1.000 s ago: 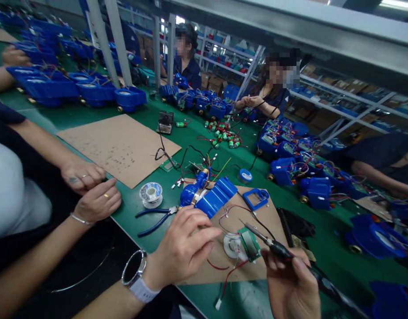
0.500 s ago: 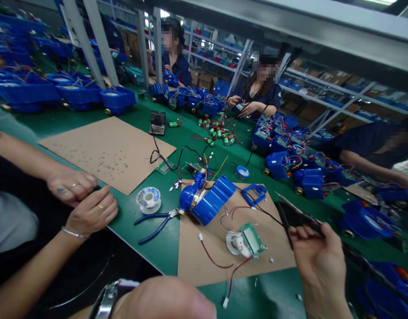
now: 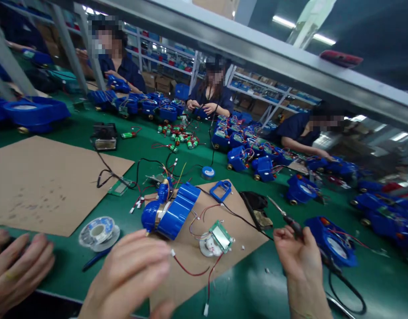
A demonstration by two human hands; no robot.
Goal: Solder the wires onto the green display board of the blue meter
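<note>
My left hand (image 3: pixel 127 274) hovers blurred over the near edge of a cardboard sheet (image 3: pixel 244 230), fingers loosely spread and holding nothing. Its fingertips are close to a red wire with a white plug (image 3: pixel 184 265). Beyond it lies a blue meter housing (image 3: pixel 172 210) with loose wires. A small green circuit board (image 3: pixel 220 236) rests on a white disc beside it. My right hand (image 3: pixel 295 254) grips a soldering iron (image 3: pixel 285 217), tip pointing up and left, held off to the right of the board.
A solder spool (image 3: pixel 98 231) and blue pliers (image 3: pixel 92 260) lie left of my hand. Another person's hand (image 3: pixel 16 270) rests at the lower left beside a large cardboard sheet (image 3: pixel 41 181). Several blue meters (image 3: pixel 264 168), batteries (image 3: pixel 177 133) and seated workers line the far side of the green table.
The view has swung to the right. My left hand came off the wires by the meter and now hovers nearer me. My right hand carried the soldering iron right, away from the board.
</note>
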